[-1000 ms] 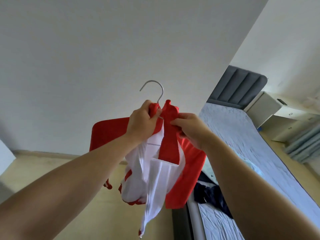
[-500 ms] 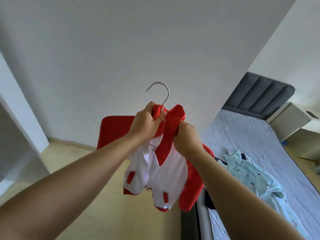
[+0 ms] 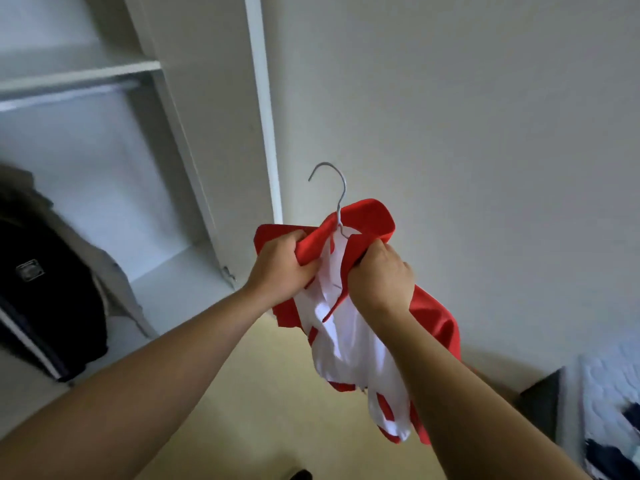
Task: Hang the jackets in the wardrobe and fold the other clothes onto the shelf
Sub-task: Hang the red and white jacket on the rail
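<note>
A red jacket with white lining (image 3: 353,337) hangs on a metal hanger (image 3: 337,195), held up in front of me. My left hand (image 3: 282,263) grips the jacket's left front edge near the collar. My right hand (image 3: 382,277) grips the right front edge. The hanger's hook sticks up above the collar. The open white wardrobe (image 3: 166,140) stands to the left, with a shelf (image 3: 79,76) and a rail (image 3: 65,97) under it.
A dark garment and a grey-brown one (image 3: 45,282) hang at the wardrobe's left. A white wall fills the right. The bed corner (image 3: 602,403) with dark clothes (image 3: 630,417) lies at the lower right. Yellowish floor (image 3: 263,393) is below.
My view swung left from the bed to the open wardrobe. Both hands carried the jacket on its hanger along and now pull its front edges apart.
</note>
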